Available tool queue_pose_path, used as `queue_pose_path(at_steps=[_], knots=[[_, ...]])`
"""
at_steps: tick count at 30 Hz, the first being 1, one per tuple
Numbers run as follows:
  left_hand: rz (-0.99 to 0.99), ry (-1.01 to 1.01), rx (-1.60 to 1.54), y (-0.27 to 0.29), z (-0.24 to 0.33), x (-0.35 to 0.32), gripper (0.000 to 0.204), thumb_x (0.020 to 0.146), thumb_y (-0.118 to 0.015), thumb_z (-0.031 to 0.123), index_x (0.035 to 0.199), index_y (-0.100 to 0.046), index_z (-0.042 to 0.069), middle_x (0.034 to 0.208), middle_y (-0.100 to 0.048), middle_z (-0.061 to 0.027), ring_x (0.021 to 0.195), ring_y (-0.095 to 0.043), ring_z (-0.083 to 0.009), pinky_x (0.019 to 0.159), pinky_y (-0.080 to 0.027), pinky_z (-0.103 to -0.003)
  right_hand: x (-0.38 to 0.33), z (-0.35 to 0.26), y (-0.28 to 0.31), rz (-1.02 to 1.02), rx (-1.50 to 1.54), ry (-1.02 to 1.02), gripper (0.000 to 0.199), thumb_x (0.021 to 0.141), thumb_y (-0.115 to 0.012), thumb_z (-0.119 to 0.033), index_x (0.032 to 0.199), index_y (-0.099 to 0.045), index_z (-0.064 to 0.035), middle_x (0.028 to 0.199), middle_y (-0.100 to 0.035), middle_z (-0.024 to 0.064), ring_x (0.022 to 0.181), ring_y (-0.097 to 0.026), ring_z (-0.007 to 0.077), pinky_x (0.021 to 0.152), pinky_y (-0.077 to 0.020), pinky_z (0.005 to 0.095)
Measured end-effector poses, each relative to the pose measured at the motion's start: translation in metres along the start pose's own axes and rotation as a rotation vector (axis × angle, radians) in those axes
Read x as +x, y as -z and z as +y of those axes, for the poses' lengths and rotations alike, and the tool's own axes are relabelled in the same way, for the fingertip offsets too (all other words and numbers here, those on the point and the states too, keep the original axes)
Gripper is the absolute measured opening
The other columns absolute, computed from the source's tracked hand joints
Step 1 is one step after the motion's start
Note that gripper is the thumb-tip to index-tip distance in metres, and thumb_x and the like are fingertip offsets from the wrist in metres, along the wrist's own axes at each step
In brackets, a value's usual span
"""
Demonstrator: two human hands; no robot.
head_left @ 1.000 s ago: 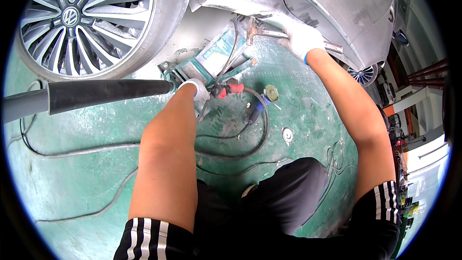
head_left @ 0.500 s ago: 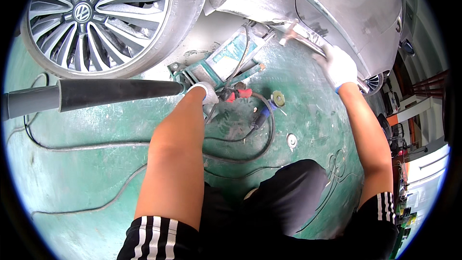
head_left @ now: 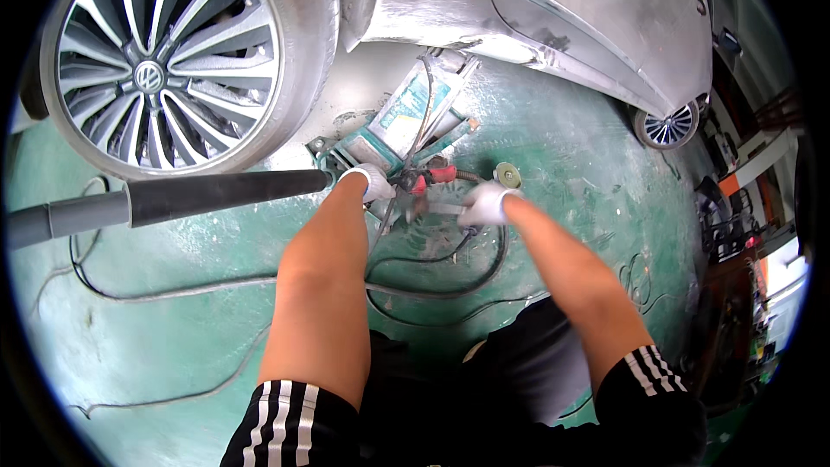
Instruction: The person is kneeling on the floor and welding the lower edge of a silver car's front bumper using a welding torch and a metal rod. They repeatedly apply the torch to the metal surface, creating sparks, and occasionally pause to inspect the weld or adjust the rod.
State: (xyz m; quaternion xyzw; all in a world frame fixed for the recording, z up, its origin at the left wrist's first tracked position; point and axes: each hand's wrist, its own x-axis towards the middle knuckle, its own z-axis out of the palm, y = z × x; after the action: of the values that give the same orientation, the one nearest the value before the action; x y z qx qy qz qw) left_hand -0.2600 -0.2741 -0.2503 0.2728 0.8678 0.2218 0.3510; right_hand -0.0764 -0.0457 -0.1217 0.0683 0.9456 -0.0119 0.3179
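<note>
My left hand [head_left: 374, 183], in a white glove, is closed beside the green-and-white floor jack [head_left: 415, 108]. Its fingers curl at the dark end of a red-and-black tool [head_left: 430, 178] with a cable on it, and what they hold is mostly hidden. In its white glove, my right hand [head_left: 487, 205] grips a hammer [head_left: 445, 207], whose head is smeared by motion just right of the left hand. Under and beyond the right hand lies an angle grinder with a pale disc [head_left: 508, 175]. The silver car's lower side panel [head_left: 519, 47] shows scraped, bare metal.
A large wheel [head_left: 164, 69] stands at the upper left. A thick grey-black tube [head_left: 225, 195] reaches in from the left to the jack. Hoses and cables [head_left: 207, 288] loop over the green floor [head_left: 173, 342]. The car's other wheel [head_left: 667, 125] is at the far right.
My right hand has brought the hammer from the car's sill down and left, close to my left hand. The left hand keeps its place by the jack. The view has shifted somewhat.
</note>
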Motion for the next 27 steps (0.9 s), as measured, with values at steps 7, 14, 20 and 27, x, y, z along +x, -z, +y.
queue_pose_path(at_steps=[7, 14, 20, 27], knots=[[-0.09, -0.056, -0.083, 0.018, 0.014, -0.03, 0.044, 0.09, -0.077, 0.036, 0.121, -0.075, 0.004, 0.105, -0.08, -0.0131, 0.097, -0.076, -0.0261, 0.089, -0.059, -0.042, 0.043, 0.006, -0.191, -0.31, 0.011, 0.119, 0.052, 0.08, -0.073, -0.044, 0.122, -0.081, -0.0134, 0.118, -0.08, 0.0169, 0.108, -0.076, 0.0351, 0.099, -0.0586, 0.0461], [-0.076, -0.16, -0.085, 0.046, 0.071, -0.043, 0.029, 0.091, -0.077, 0.025, 0.11, -0.072, 0.003, 0.087, -0.076, -0.0074, 0.073, -0.071, -0.0202, 0.072, -0.058, -0.039, 0.06, 0.018, -0.068, 1.04, 0.33, -0.13, 0.041, 0.085, -0.073, -0.04, 0.113, -0.078, -0.0099, 0.106, -0.077, 0.0216, 0.109, -0.074, 0.0399, 0.098, -0.0584, 0.0483], [0.079, -0.454, 0.335, 0.063, 0.147, -0.053, 0.028, 0.09, -0.075, 0.022, 0.116, -0.072, 0.013, 0.107, -0.076, -0.0134, 0.104, -0.072, -0.032, 0.089, -0.055, -0.045, -0.01, 0.02, 0.051, 0.47, 0.222, 0.134, 0.048, 0.078, -0.079, -0.031, 0.12, -0.074, -0.0082, 0.102, -0.077, 0.0188, 0.101, -0.074, 0.0384, 0.091, -0.058, 0.0458], [0.726, -0.851, 0.483, 0.044, 0.216, -0.058, 0.012, 0.098, -0.065, 0.021, 0.108, -0.072, 0.022, 0.108, -0.07, -0.0064, 0.116, -0.065, -0.0296, 0.101, -0.047, -0.047, -0.075, 0.08, 0.052, 0.165, 1.119, 0.215, 0.06, 0.091, -0.081, -0.011, 0.143, -0.056, 0.001, 0.106, -0.071, 0.0085, 0.081, -0.069, 0.0164, 0.072, -0.059, 0.0296]])
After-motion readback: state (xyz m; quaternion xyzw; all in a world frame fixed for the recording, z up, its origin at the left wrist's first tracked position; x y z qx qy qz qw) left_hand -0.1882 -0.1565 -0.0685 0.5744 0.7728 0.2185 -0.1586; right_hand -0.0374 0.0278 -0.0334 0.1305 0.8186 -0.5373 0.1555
